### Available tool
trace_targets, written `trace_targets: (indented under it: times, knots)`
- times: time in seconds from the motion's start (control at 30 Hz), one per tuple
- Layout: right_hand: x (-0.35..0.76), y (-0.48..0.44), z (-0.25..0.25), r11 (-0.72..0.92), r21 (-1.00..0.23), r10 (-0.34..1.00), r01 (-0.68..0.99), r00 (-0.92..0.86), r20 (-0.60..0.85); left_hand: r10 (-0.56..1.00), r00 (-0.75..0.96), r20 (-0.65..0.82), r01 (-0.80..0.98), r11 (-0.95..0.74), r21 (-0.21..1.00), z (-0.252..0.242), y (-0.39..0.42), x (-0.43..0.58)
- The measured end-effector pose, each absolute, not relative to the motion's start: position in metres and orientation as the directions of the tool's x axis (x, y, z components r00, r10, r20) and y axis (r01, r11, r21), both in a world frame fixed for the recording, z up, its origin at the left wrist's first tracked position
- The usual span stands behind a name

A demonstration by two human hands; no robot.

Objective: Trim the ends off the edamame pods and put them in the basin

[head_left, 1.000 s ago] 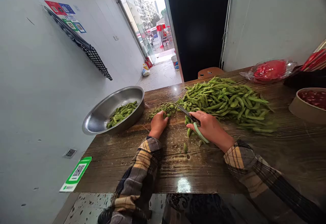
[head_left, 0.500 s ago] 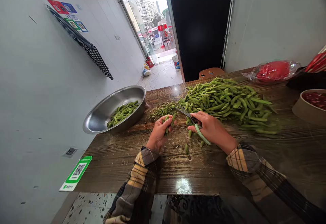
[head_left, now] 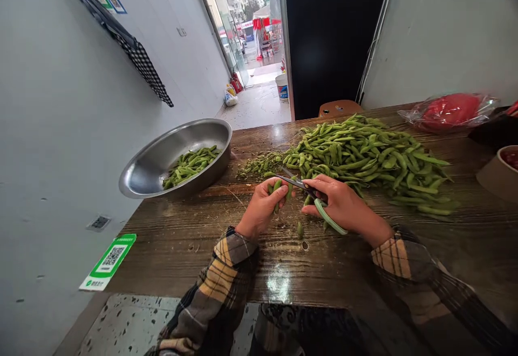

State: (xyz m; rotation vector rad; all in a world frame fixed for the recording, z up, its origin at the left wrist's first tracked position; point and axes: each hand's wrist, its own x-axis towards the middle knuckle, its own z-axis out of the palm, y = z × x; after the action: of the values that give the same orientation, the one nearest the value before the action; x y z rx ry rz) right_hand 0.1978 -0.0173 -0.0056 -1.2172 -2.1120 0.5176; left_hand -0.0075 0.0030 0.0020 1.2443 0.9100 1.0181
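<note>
Just off the near left end of the big heap of green bean pods (head_left: 374, 156), my left hand (head_left: 263, 205) is closed on a few plump green pods (head_left: 277, 186), pinched between thumb and fingers. By the heap's near edge, my right hand (head_left: 342, 205) grips dark-bladed scissors with pale green handles (head_left: 332, 220), their blades parted. Half a second ago those pods stood clear of the blades; now they have been brought up to them, touching or just short, I cannot tell which. As I judge it, that puts a pod's end within the scissors' reach. Against the heap's left side lies a low mound of small green scraps (head_left: 261, 164); farther left of it, a wide stainless-steel basin (head_left: 148, 170) holds more pods. Nearer me than the heap, one stubby loose pod (head_left: 300, 230) lies on the dark wood-grain table (head_left: 162, 253).
</note>
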Motion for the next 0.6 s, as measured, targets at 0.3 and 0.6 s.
trace_targets:
  times: [0.3,0.6]
  knots:
    - [0.1980,-0.0160,-0.0118,0.474,-0.617,0.880,0.628,-0.348,0.322,0.953,0.300,-0.036,-0.077,0.062,0.995,-0.0009,0.0042,-0.0116]
    - [0.1971,-0.0199,-0.0047,0.510,-0.579,0.857,0.636,-0.430,0.283,0.971,0.235,0.048,-0.043,-0.039,0.998,-0.0029,0.0032,-0.0085]
